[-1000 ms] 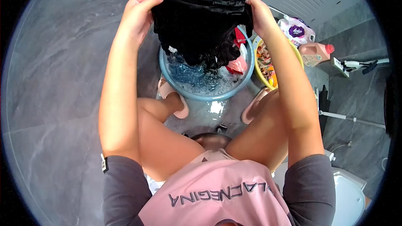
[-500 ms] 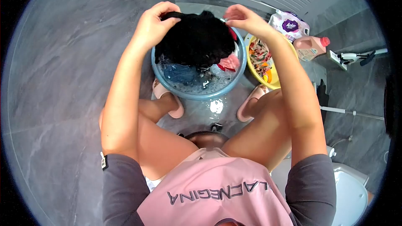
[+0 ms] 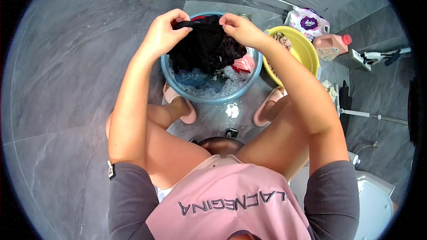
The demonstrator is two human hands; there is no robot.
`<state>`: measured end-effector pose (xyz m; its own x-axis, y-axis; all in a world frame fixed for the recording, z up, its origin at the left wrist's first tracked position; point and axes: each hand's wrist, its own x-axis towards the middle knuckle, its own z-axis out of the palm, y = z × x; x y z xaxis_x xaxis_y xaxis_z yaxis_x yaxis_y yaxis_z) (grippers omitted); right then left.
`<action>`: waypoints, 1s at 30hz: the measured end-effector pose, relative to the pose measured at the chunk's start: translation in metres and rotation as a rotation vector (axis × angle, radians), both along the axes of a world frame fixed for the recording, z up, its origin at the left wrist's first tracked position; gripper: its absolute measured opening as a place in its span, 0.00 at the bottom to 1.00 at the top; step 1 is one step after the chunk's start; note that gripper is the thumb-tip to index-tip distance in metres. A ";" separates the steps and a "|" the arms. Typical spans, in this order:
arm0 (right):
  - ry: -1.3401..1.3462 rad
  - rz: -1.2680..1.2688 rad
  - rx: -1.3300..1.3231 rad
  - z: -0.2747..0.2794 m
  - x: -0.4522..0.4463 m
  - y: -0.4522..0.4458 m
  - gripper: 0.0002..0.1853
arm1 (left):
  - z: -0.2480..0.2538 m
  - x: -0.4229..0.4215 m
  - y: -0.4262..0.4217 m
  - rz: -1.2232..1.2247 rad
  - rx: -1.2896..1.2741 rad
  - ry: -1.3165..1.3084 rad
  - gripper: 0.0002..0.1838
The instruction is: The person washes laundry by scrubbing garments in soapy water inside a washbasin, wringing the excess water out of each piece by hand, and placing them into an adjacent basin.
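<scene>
A wet black garment [image 3: 195, 46] hangs between my two hands over a blue basin [image 3: 213, 100]. At its upper left edge, my left hand [image 3: 167, 31] pinches the cloth between thumb and fingers. The fingers of my right hand [image 3: 235, 27] are closed on the garment's upper right edge. Below it the basin holds soapy water with foam [image 3: 227, 84], a dark blue cloth [image 3: 193, 79] partly under the surface, and a pink and red cloth [image 3: 243, 63] at the right side. The garment hides much of the basin's far half.
A yellow basin [image 3: 307, 58] with patterned cloth stands right of the blue one, partly behind my right forearm. Beyond it are a white and purple package [image 3: 308, 24] and a pink bottle [image 3: 331, 46]. My slippered feet flank the blue basin on a wet grey tile floor [image 3: 66, 84].
My right hand has moved left and now grips the black garment's edge; before, it was at the basin's right rim. The garment now hangs narrower between both hands.
</scene>
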<state>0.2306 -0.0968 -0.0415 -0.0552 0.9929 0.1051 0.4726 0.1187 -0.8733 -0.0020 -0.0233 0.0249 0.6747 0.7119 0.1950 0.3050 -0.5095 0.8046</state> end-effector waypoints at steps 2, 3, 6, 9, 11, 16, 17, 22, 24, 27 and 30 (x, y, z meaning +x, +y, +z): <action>0.154 -0.125 -0.041 0.003 -0.002 0.002 0.10 | 0.000 0.000 0.004 -0.029 0.126 0.085 0.08; 0.305 -0.250 -0.081 0.010 -0.004 0.003 0.11 | -0.001 -0.003 0.007 -0.031 0.126 0.085 0.08; 0.453 -0.224 0.011 0.035 0.007 0.005 0.09 | -0.007 -0.008 0.017 0.061 0.184 0.295 0.12; 0.428 -0.014 0.061 0.068 0.008 -0.008 0.07 | -0.005 -0.007 0.016 0.147 0.134 0.374 0.15; 0.017 0.106 0.217 0.069 0.016 -0.007 0.08 | -0.006 -0.005 0.021 0.173 0.160 0.338 0.14; -0.313 -0.114 0.160 0.065 0.007 -0.014 0.12 | -0.019 -0.002 0.018 0.248 0.514 0.169 0.07; -0.438 -0.164 0.211 0.064 0.006 -0.016 0.11 | -0.022 -0.002 0.018 0.247 0.514 0.169 0.07; -0.804 -0.232 0.174 0.066 0.001 -0.026 0.12 | -0.016 0.000 0.012 0.167 0.188 0.247 0.03; -0.899 -0.245 0.204 0.063 0.004 -0.026 0.16 | -0.020 0.002 0.006 0.015 0.133 0.163 0.03; -0.938 -0.293 0.303 0.067 0.004 -0.026 0.22 | -0.018 0.008 -0.007 0.065 0.406 0.403 0.06; -0.941 -0.312 0.432 0.069 0.001 -0.027 0.26 | -0.022 0.011 -0.007 0.150 0.690 0.480 0.09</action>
<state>0.2320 -0.1242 0.0274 -0.0481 0.8664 0.4970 0.9945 0.0879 -0.0571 0.0090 -0.0307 0.0029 0.7031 0.6272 0.3350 0.6370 -0.7650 0.0952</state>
